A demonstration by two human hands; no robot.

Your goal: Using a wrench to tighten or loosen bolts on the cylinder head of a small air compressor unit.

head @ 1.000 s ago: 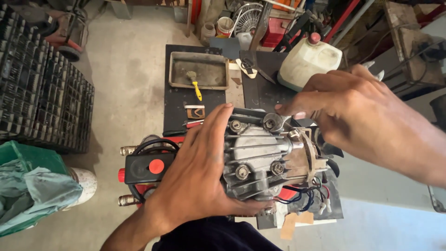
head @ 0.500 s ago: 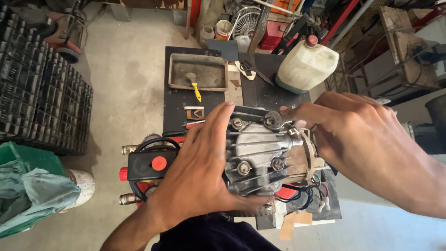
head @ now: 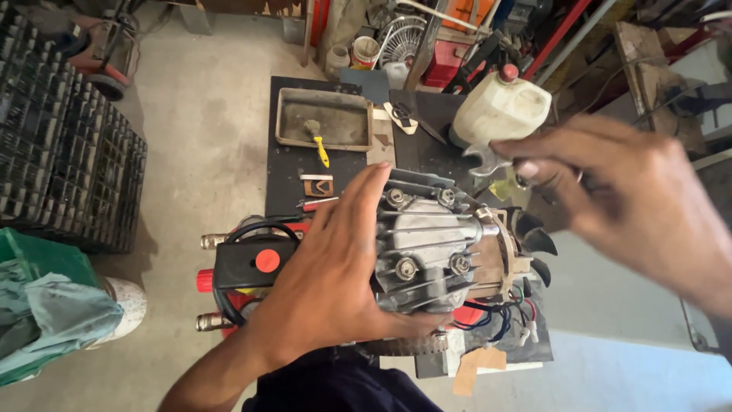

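Note:
My left hand wraps around the left side of a grey finned metal motor housing with several bolts on its end face, holding it up above a red and black machine. A black fan and loose coloured wires show at the housing's right end. My right hand is raised to the right of the housing, blurred, with its fingers shut on a silver open-end wrench whose jaw points left, just above the housing's upper right corner.
A black board on the concrete floor carries a grey metal tray with a yellow-handled brush. A white jug with a red cap stands beyond. Stacked black crates sit left, a green bin lower left, clutter along the back.
My right hand has lifted off the housing's upper right bolt and moved up and to the right with the wrench. My left hand keeps its hold on the housing.

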